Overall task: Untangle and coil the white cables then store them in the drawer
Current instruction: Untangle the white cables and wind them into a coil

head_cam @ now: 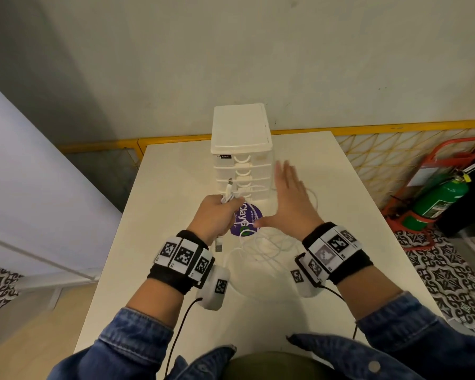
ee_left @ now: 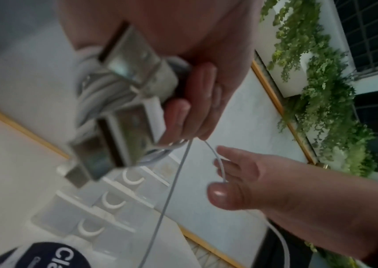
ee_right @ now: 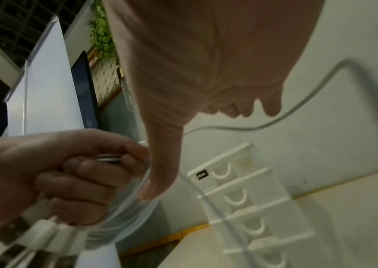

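Note:
My left hand point(head_cam: 215, 213) is a fist gripping a bundle of coiled white cables point(ee_left: 105, 94), with USB plugs point(ee_left: 127, 59) sticking out of it. One plug hangs below the fist point(head_cam: 218, 246). A strand runs from the fist across the fingers of my right hand point(head_cam: 288, 193), which is held flat and open just right of the fist. More loose white cable point(head_cam: 263, 249) lies in loops on the white table point(head_cam: 327, 311) under my wrists. The white drawer unit point(head_cam: 242, 149) stands at the table's far edge, all its drawers closed point(ee_right: 247, 204).
A round purple sticker point(head_cam: 246, 220) lies on the table between my hands and the drawer unit. A yellow mesh fence point(head_cam: 395, 149) runs behind the table. A green fire extinguisher point(head_cam: 436, 201) stands in a red frame on the floor at right.

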